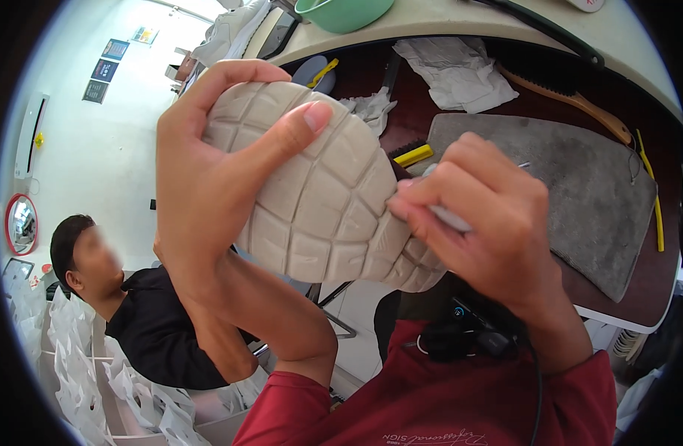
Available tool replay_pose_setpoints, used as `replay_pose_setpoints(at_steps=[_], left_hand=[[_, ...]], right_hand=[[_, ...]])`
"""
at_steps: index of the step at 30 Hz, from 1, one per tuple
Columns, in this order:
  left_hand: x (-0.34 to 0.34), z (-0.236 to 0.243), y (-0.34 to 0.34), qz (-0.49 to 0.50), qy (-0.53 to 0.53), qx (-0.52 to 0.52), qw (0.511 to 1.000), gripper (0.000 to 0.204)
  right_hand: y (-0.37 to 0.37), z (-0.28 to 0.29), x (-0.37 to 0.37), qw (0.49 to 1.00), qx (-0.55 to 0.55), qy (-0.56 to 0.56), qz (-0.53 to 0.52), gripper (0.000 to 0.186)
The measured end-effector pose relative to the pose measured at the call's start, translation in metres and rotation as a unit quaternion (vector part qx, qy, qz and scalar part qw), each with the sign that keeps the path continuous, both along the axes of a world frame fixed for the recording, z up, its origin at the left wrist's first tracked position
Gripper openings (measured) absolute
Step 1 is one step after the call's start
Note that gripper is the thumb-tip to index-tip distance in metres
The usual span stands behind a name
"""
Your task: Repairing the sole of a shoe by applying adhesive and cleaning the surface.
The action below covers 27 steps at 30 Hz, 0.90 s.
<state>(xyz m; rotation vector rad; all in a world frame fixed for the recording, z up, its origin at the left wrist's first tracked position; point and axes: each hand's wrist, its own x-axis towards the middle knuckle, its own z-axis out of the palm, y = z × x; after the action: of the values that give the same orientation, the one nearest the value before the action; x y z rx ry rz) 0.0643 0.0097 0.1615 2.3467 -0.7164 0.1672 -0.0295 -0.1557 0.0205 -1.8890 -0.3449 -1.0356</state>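
Note:
A shoe with a pale beige sole (312, 201) is held up in front of me, its grooved underside showing. My left hand (208, 156) grips it at the left end, thumb lying on the sole and fingers wrapped behind. My right hand (483, 215) is closed in a pinch against the sole's right part. Between its fingers shows a small whitish thing (451, 219), mostly hidden, whose kind I cannot make out. The shoe's upper is out of sight behind the sole.
On the dark table lie a grey mat (594, 201), a wooden-handled brush (587, 108), a yellow brush (413, 154) and crumpled white cloths (457, 74). A green basin (343, 13) stands on the ledge behind. Another person in black (163, 327) sits at left near white bags (74, 372).

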Motion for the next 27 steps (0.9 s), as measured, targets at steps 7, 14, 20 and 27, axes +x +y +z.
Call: replay_pose_setpoints(at_steps=[7,14,20,27], left_hand=[[-0.010,0.000,-0.002,-0.016,-0.008,-0.009,1.000,0.040],[-0.012,0.002,0.002,-0.007,0.004,-0.025,1.000,0.041],[-0.014,0.004,0.002,-0.002,-0.007,-0.011,1.000,0.041],[-0.008,0.001,0.006,-0.044,-0.060,0.034,0.997,0.038]], right_hand=[[-0.009,-0.004,-0.003,0.997,-0.050,-0.020,-0.063,0.020],[-0.012,0.008,-0.014,0.999,-0.025,0.012,-0.046,0.019],[0.008,0.007,-0.016,0.997,-0.070,-0.023,0.004,0.022],[0.003,0.009,-0.018,0.997,-0.079,0.012,0.004,0.023]])
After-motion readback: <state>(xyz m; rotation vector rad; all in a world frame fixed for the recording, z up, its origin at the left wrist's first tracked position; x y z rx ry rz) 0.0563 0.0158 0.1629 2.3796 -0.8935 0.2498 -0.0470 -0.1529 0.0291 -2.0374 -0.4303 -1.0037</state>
